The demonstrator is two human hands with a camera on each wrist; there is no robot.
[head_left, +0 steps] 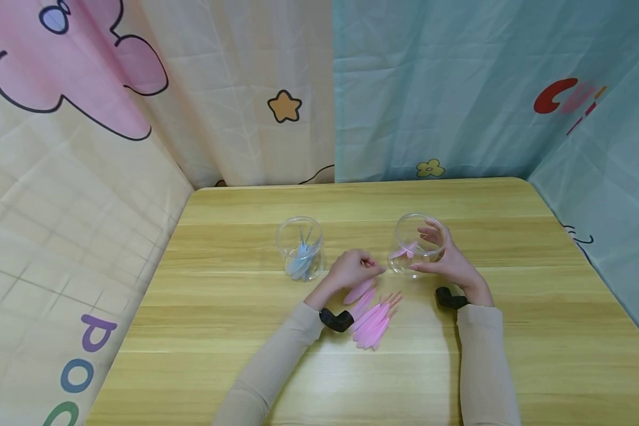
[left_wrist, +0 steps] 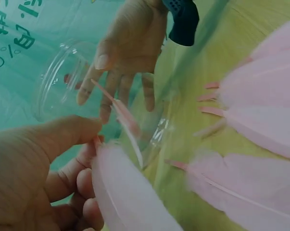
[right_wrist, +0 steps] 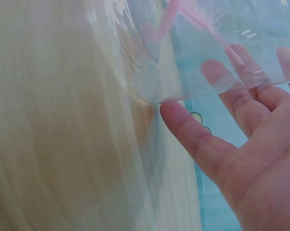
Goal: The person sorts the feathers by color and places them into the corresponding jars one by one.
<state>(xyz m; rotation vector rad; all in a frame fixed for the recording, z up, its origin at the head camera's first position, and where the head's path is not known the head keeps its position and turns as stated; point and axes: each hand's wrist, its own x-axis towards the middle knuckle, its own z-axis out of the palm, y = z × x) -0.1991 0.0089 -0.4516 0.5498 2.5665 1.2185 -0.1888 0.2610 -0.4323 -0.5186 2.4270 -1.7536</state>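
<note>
My left hand (head_left: 354, 269) pinches a pink feather (left_wrist: 128, 192) by its quill between thumb and fingers. More pink feathers (head_left: 371, 326) lie fanned on the table below that hand, quills toward the right. To the right stands a clear jar (head_left: 399, 266), its rim uncovered, with pink feather (head_left: 409, 251) inside. Around the jar's right side my right hand (head_left: 449, 257) holds it, thumb at the front and fingers behind. In the right wrist view the thumb (right_wrist: 193, 132) touches the jar wall, and the other fingers show partly through the plastic.
Left of my hands, a second clear jar (head_left: 319, 269) holds several blue feathers (head_left: 300, 263). Everything stands on a wood-grain table (head_left: 234, 331). Printed curtains (head_left: 431, 89) hang behind the table and on both sides.
</note>
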